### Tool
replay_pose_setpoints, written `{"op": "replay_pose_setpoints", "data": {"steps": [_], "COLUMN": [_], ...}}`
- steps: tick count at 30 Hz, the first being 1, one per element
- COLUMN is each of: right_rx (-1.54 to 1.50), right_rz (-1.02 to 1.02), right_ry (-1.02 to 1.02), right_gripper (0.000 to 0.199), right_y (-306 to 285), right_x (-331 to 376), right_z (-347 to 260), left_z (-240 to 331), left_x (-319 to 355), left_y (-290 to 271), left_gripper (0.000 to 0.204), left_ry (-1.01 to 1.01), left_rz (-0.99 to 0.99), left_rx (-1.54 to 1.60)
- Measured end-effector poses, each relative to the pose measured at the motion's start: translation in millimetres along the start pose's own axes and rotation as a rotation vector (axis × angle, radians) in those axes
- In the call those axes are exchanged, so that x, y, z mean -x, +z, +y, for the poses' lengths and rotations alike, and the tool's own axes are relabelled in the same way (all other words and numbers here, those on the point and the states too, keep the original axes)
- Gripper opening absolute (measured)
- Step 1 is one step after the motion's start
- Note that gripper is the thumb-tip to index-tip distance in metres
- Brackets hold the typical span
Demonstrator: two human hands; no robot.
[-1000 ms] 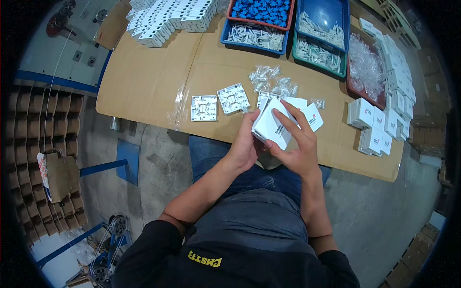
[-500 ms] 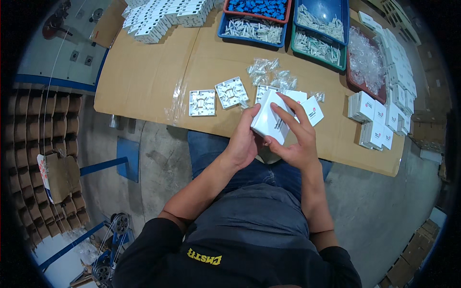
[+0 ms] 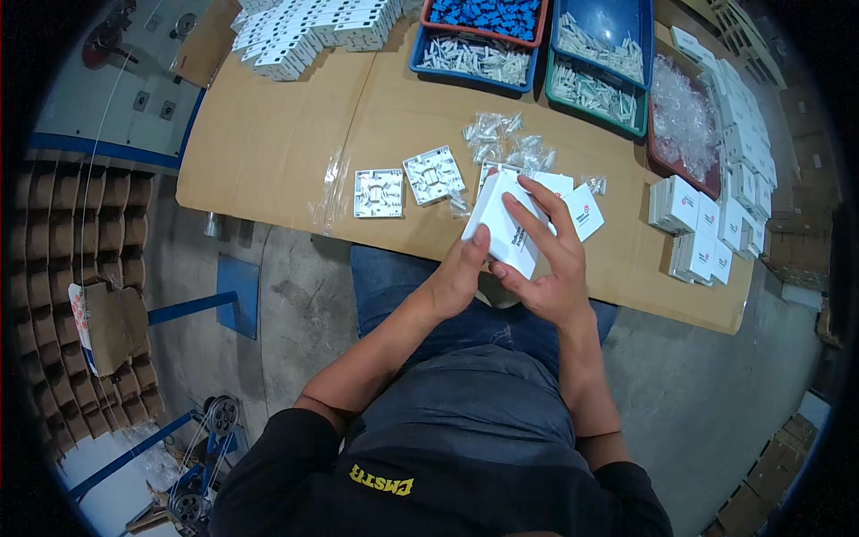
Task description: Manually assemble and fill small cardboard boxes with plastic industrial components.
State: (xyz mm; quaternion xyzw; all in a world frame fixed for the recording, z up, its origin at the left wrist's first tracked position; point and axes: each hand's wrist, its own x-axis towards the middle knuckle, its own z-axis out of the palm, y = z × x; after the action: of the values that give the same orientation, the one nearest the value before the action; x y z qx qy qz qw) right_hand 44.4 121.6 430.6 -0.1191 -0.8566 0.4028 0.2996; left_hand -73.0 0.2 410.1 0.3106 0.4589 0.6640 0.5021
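Note:
Between my hands, over the table's near edge, is a square white plastic box (image 3: 503,228) with dark print, held tilted. My left hand (image 3: 458,276) grips its lower left side, thumb on the edge. The fingers of my right hand (image 3: 557,255) lie across its top and right side, thumb at the near corner. Just left on the table are two open white plastic housings (image 3: 378,193). Behind the held box another housing is partly hidden. White covers (image 3: 583,211) lie to the right of it. Small clear bags of parts (image 3: 497,134) lie beyond.
Cardboard (image 3: 268,152) covers the table. At the back stand a blue tray (image 3: 514,87) and a green tray (image 3: 640,130) of small white plugs, and a red bin (image 3: 714,183) of clear bags. White boxes (image 3: 676,204) are stacked right, more (image 3: 318,31) at far left.
My left thumb has slid down the left side of the box toward me. The box is tipped slightly differently, still between both hands.

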Motion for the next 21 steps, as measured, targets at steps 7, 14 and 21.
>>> {"op": "replay_pose_setpoints", "data": {"steps": [7,14,21], "right_rx": [0.057,-0.205,-0.319], "right_rz": [-0.165,-0.23,-0.152], "right_ry": [0.065,0.207,0.171], "right_gripper": [0.084,0.071,0.058], "right_y": [-16.9,-17.6,-16.2], "right_x": [-7.7,-9.8,-10.5], "right_z": [-15.5,-6.1,7.1], "left_z": [8.5,18.7,24.6], "left_x": [-12.3,-10.4,-12.0], "left_y": [7.0,7.6,8.0], "left_gripper": [0.093,0.096,0.092], "left_ry": [-0.036,-0.358,-0.427], "left_rz": [0.25,0.166,0.206], "left_rx": [0.28,0.555,0.69]}}
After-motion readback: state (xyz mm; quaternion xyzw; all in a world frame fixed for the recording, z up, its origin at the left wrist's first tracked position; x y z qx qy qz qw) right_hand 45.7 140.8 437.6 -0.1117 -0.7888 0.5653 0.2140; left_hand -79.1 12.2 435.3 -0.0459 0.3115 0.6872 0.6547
